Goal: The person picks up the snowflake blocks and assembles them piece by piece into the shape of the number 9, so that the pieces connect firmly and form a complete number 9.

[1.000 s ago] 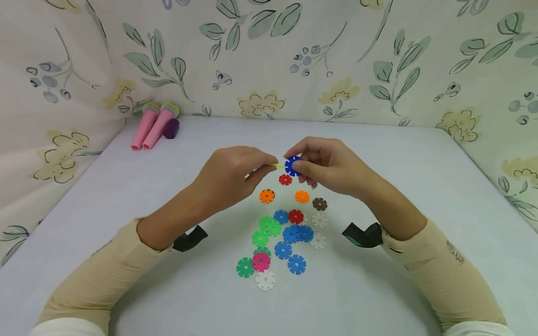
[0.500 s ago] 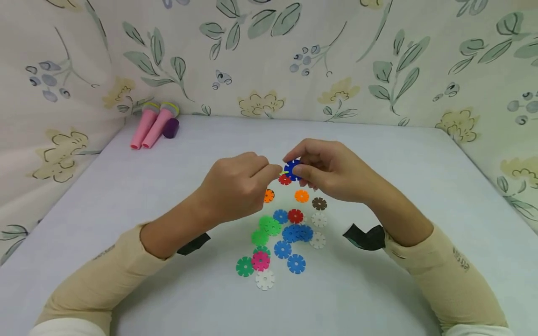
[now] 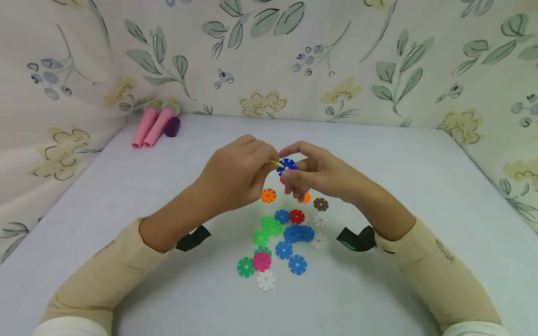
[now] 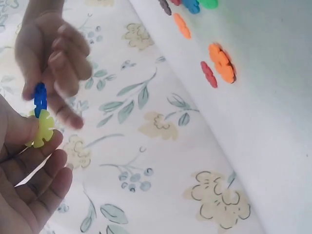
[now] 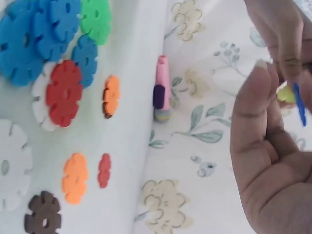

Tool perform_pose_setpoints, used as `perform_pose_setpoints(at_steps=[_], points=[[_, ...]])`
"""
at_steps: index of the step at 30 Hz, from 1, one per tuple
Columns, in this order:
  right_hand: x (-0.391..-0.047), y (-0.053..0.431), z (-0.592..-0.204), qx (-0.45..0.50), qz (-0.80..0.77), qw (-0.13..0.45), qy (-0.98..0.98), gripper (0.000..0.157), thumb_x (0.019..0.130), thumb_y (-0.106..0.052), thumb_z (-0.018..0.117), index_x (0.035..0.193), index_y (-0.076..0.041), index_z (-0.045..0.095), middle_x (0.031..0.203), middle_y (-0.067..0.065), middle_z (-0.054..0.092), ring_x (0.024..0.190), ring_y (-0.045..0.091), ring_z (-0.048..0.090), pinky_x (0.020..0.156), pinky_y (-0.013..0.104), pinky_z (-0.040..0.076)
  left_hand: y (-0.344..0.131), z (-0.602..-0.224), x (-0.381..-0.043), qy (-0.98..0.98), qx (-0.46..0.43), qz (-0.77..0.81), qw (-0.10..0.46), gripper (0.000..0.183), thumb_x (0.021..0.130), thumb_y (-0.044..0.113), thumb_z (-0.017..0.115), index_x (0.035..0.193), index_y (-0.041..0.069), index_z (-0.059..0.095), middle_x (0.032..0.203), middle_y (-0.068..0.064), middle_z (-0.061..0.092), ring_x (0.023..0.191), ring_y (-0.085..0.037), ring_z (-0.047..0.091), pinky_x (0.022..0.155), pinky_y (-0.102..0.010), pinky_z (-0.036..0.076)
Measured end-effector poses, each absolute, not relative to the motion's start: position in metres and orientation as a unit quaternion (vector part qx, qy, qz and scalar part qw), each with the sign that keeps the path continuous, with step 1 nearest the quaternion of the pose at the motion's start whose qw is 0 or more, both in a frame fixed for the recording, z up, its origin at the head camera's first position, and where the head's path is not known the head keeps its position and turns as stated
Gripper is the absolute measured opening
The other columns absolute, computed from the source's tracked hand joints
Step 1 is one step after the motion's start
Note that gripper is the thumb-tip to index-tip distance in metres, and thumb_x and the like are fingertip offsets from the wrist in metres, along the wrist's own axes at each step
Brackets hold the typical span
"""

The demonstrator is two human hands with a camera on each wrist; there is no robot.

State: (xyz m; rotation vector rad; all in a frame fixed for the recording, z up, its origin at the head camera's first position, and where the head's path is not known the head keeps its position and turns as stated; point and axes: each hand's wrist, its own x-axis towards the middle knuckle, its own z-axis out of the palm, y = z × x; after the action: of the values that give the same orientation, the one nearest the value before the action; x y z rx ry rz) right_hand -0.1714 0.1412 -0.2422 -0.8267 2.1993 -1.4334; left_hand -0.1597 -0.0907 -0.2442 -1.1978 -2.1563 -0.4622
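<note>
Between thumb and fingertips, my left hand (image 3: 237, 175) pinches a yellow notched disc (image 4: 45, 129). A dark blue notched disc (image 3: 287, 164) meets it edge to edge, the two standing at an angle to each other. The right hand (image 3: 325, 175) is close on the other side, its thumb against the blue disc. Its forefinger reaches past the disc and looks apart from it in the left wrist view, with the other fingers loosely bent. Below the hands a red disc (image 5: 104, 170) and an orange disc (image 3: 268, 195) lie on the white table.
Several more notched discs lie toward the person, among them a blue disc (image 3: 297, 264), a green disc (image 3: 245, 267), a brown disc (image 3: 321, 204) and a white disc (image 3: 265, 281). Two pink toy microphones (image 3: 156, 125) and a purple piece (image 3: 172, 126) lie far left, before a flowered cloth (image 3: 260, 56).
The left hand has turned and risen, baring more of the yellow disc. My right hand has shifted slightly left with the blue disc, and its fingers have loosened around it.
</note>
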Motion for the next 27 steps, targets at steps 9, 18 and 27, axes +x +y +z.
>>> perform_pose_setpoints(at_steps=[9,18,27], points=[[-0.152,0.114,-0.274,-0.433,-0.238,0.243,0.835,0.02,0.091,-0.025,0.077,0.107,-0.014,0.071,0.077,-0.008,0.062,0.074,0.01,0.059,0.069,0.028,0.053,-0.098,-0.236,-0.165,-0.802,-0.437,-0.281,0.296,0.01,0.093,0.007,0.068,0.102,0.004,0.069,0.09,-0.002,0.071,0.082,-0.014,0.064,0.069,-0.029,0.054],[-0.123,0.086,-0.288,-0.467,-0.154,0.225,0.841,0.02,0.086,-0.024,0.082,0.098,-0.021,0.067,0.077,-0.014,0.054,0.072,0.002,0.051,0.068,0.02,0.045,-0.099,-0.238,-0.164,-0.796,-0.442,-0.316,0.265,0.006,0.088,0.007,0.063,0.089,0.006,0.057,0.088,-0.002,0.073,0.078,-0.013,0.069,0.07,-0.026,0.056],[-0.122,0.091,-0.281,-0.47,-0.189,0.2,0.839,0.014,0.091,-0.016,0.077,0.092,-0.021,0.064,0.083,-0.015,0.057,0.075,0.003,0.055,0.067,0.02,0.049,-0.1,-0.237,-0.166,-0.755,-0.469,-0.336,0.31,0.01,0.083,0.003,0.066,0.079,0.006,0.057,0.087,-0.006,0.073,0.08,-0.014,0.067,0.069,-0.027,0.054]])
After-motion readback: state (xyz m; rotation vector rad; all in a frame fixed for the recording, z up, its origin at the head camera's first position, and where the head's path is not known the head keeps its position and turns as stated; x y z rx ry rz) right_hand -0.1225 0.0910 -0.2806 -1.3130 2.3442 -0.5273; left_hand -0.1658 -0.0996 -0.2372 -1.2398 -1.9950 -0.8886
